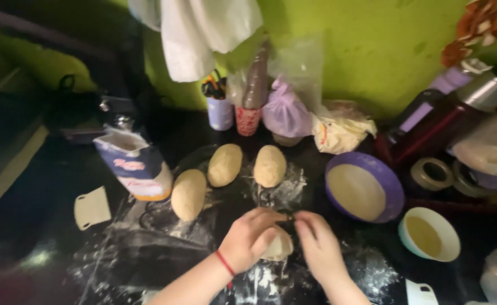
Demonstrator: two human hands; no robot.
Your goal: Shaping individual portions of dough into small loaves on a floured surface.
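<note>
the left hand [251,237] and the right hand [319,248] are cupped together around a piece of dough [279,247] low in the middle of the dark floured counter [146,248]; most of the piece is hidden between the palms. the flour looks patchy just there, so the dough could stick and tear as it turns, and too firm a squeeze might flatten it.

a white scraper [420,293] lies just beside the right wrist, and an elbow could knock it off. a second scraper [92,208] sits well off to the left.

beyond the hands, three shaped loaves [224,164] lie in a row, close enough that a fourth could touch them. the open flour bag [135,164] stands at their left and might tip. right of them sit a purple bowl [394,189] and a small white bowl [446,231]. cups, bags and bottles crowd the green wall behind.
</note>
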